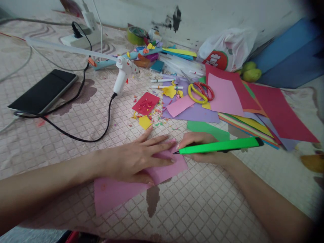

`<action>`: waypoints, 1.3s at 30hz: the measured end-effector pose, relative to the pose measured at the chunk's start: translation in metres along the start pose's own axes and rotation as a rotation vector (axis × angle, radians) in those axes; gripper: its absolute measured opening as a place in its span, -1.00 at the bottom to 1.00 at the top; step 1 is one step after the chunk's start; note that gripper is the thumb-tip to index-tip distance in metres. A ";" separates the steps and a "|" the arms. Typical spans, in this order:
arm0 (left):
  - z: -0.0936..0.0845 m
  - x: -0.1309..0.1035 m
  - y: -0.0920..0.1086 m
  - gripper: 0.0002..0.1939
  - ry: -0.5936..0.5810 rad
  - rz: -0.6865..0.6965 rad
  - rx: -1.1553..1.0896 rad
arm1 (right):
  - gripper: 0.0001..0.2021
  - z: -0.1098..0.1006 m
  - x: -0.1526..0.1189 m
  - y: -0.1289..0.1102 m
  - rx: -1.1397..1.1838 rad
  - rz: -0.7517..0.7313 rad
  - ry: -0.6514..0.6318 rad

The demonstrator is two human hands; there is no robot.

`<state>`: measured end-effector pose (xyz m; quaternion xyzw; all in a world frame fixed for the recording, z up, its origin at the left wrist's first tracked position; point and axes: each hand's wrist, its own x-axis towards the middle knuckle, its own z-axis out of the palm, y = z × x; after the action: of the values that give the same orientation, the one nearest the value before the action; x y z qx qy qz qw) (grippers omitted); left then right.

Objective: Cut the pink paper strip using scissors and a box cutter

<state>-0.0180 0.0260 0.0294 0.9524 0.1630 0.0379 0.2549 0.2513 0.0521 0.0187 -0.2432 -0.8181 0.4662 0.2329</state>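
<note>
A pink sheet of paper [116, 197] lies on the patterned cloth in front of me. My left hand [136, 158] rests flat on it with fingers spread, covering its middle. My right hand [202, 146] is closed around a bright green pen [220, 145], held nearly level. The pen's dark tip is at the paper's right part, close to my left fingertips; whether it touches the sheet I cannot tell. Just beyond my right hand lies a green paper piece [209, 130].
Beyond the hands lie scissors [201, 92], coloured sheets [275, 108], a red square [146, 103] and paper scraps. To the left are a white glue gun [121, 77] with a black cord, a dark phone [44, 91] and a power strip [81, 37]. A plastic bag [227, 47] sits against the wall.
</note>
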 end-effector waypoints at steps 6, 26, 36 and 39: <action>0.000 0.000 0.000 -0.32 0.009 -0.007 -0.011 | -0.84 -0.001 0.002 -0.004 0.008 0.009 -0.031; 0.001 0.000 0.000 -0.36 0.033 0.005 -0.024 | -0.82 -0.003 0.005 -0.007 -0.015 0.026 -0.058; 0.001 0.000 -0.001 -0.35 -0.005 0.003 0.029 | -0.83 -0.004 0.006 -0.009 0.020 0.041 -0.057; 0.001 0.000 0.000 -0.36 0.020 0.003 -0.001 | -0.81 -0.004 0.007 -0.008 0.025 0.034 -0.057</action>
<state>-0.0176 0.0259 0.0286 0.9521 0.1641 0.0479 0.2537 0.2469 0.0549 0.0285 -0.2408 -0.8143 0.4870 0.2044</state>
